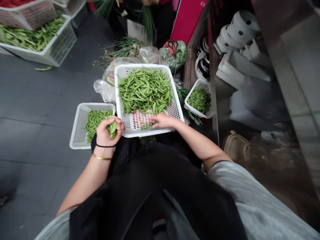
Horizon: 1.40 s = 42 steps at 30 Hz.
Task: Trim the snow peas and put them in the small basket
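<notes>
Head view: my left hand (pixel 104 132) is curling its fingers around several green pods (pixel 112 129), apparently cupping them so that none are slipping out. My right hand (pixel 161 120) is reaching into the near part of the large white basket (pixel 178 111), beside small green scraps (pixel 145 126); I cannot tell whether its fingers are pinching anything. Heaped pods (pixel 145 88) are filling the far part, seemingly giving my hand room. A smaller basket (pixel 77 133) holding pods is standing at left, likely for easy reach.
</notes>
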Motion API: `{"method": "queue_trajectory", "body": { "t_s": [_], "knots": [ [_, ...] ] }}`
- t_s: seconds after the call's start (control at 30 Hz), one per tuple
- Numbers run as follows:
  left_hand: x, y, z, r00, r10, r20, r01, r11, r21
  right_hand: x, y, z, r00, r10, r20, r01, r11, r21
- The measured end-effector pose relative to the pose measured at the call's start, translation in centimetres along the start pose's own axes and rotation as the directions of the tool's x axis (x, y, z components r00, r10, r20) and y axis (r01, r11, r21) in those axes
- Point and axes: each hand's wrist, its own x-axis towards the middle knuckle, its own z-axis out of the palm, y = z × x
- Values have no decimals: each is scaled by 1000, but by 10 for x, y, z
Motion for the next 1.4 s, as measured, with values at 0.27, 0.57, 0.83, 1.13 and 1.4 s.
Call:
{"method": "queue_trajectory", "body": {
  "t_s": [0.27, 0.57, 0.83, 1.13, 1.4],
  "knots": [
    [-5, -14, 2, 978, -199, 60, 204, 976, -82, 43, 48, -2, 849, 525, -59, -527, 832, -175],
    [-14, -25, 16, 952, -294, 86, 285, 953, 104, 2, 10, -16, 918, 372, -139, -397, 870, -292],
    [-9, -54, 37, 992, -103, -66, 119, 938, 325, -61, -72, 19, 963, -268, -14, 216, 807, -550],
    [-27, -41, 38, 941, -309, 139, 279, 938, 204, -65, -75, 19, 820, -560, -117, 571, 788, 231],
    [-27, -30, 34, 910, -378, 172, 321, 903, 286, -60, -50, -5, 889, -60, -453, 323, 784, 529]
  ]
}}
